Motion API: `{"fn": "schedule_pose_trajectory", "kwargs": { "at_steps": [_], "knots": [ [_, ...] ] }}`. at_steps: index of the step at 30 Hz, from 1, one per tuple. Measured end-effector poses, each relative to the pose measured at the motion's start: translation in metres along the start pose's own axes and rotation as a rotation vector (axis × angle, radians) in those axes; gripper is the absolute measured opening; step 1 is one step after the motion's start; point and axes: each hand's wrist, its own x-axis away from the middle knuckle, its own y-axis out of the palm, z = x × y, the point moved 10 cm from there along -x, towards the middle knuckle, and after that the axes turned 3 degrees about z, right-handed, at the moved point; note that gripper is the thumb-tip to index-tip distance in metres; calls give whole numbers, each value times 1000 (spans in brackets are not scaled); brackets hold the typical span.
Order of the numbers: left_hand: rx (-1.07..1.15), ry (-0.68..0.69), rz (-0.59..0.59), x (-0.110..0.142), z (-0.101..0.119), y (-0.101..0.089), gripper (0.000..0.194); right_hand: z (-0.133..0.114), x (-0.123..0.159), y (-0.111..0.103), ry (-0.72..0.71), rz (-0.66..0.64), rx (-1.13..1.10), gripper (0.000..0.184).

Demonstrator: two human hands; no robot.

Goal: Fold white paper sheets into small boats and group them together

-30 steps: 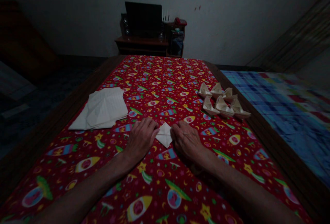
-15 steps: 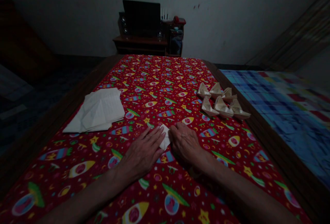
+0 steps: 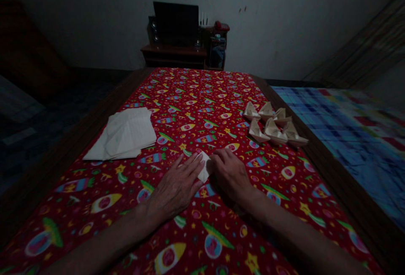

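A small piece of folded white paper lies on the red patterned cloth, between my two hands. My left hand rests flat over its left side, fingers stretched out and pressing it down. At the right edge of the paper, my right hand is closed, with curled fingers that seem to pinch that edge. Its fingertips are partly hidden. Several folded paper boats stand in two rows to the right, beyond my right hand. On the left is a fanned stack of white paper sheets.
The cloth covers a long table with dark wooden edges. A desk with a monitor, speakers and a red telephone stands against the far wall. To the right lies a blue checked sheet.
My right hand has shifted slightly at the paper's right edge, its fingers a little less tucked. My left hand still lies flat on the paper. The whole view has moved slightly.
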Motion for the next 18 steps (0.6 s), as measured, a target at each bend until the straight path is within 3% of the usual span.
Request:
{"fn": "schedule_pose_trajectory", "kwargs": {
  "at_steps": [4,11,18],
  "knots": [
    [-7,-24,8,2,-3,-4,45,-23,14,3,-220,-19,-81,43],
    [-77,-62,-25,7,-13,-5,41,-10,35,8,-187,-79,-23,52],
    [-99,-63,56,12,-19,-10,37,-10,26,5,-154,-115,16,44]
  ]
}}
